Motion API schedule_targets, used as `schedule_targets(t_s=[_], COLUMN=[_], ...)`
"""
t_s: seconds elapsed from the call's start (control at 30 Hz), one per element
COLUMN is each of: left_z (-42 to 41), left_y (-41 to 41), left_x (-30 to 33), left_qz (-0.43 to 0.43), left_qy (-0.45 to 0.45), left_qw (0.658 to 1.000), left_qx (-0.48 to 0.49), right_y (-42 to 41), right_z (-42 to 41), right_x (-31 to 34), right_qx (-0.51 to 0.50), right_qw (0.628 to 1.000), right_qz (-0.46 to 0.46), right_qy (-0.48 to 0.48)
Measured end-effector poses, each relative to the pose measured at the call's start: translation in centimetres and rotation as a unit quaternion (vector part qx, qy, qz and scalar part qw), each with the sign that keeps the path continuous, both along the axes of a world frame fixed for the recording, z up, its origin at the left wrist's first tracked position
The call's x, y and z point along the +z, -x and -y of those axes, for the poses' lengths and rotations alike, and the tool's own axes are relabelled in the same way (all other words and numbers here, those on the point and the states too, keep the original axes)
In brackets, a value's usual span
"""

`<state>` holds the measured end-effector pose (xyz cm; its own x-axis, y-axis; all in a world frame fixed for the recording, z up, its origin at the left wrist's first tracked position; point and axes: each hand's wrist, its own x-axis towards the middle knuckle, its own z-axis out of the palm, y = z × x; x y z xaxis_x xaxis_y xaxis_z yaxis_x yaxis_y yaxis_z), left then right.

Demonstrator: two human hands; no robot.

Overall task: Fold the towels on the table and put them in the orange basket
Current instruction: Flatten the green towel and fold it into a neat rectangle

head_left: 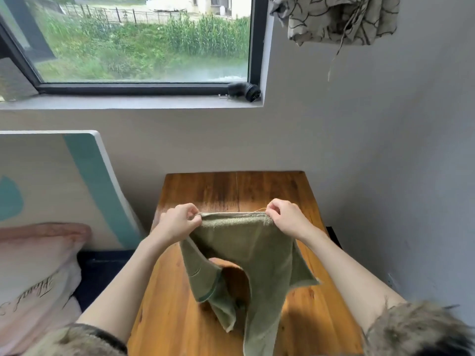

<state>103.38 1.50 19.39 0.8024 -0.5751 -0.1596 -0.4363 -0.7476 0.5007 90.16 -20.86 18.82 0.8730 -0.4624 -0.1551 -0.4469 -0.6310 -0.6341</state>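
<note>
Towel (246,247), olive green and the only one in view, hangs in the air above the wooden table (200,191), its top edge stretched taut between two hands. The left hand (178,222) pinches the left top corner between curled fingers and thumb; the right hand (284,218) pinches the right top corner the same way, with a loose thread trailing from the hem just beside its fingertips. Below the hands the cloth drops in uneven folds, a darker green stripe showing on the flap at the left, and its lowest end runs down toward the near edge of the table and out of view. Both forearms are bare, and furry sleeve cuffs show at the two bottom corners of the view. Left of the table lies one pink pillow (38,265) with dark cursive lettering, upside down to the camera and too cut off to read. Behind it leans one white board with teal shapes (64,181). One window (144,39) looks onto green plants, one small black object (244,91) sits on its sill, and one patterned cloth (334,19) hangs at the upper right.
</note>
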Motion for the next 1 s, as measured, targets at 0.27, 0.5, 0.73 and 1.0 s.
schedule_targets(t_s=[0.27, 0.5, 0.73, 1.0], left_z=[4.7, 2.3, -1.6, -3.6], left_y=[-9.2, -10.7, -8.9, -13.7], left_x=[-6.1, -16.2, -24.9, -23.7], left_qz=[0.112, 0.058, -0.011, -0.149], left_qy=[0.036, -0.024, -0.180, 0.054], left_qw=[0.990, 0.997, 0.979, 0.986], left_qx=[0.076, 0.038, -0.096, 0.044], right_y=[-11.7, -13.4, -13.6, -12.4], right_z=[4.0, 0.8, -3.6, -3.7], right_x=[-4.5, -13.7, -23.3, -25.4], right_qx=[-0.042, -0.020, 0.031, 0.001], right_qw=[0.998, 0.999, 0.980, 0.951], right_qz=[0.014, -0.039, -0.195, -0.310], right_qy=[0.046, 0.015, -0.007, 0.024])
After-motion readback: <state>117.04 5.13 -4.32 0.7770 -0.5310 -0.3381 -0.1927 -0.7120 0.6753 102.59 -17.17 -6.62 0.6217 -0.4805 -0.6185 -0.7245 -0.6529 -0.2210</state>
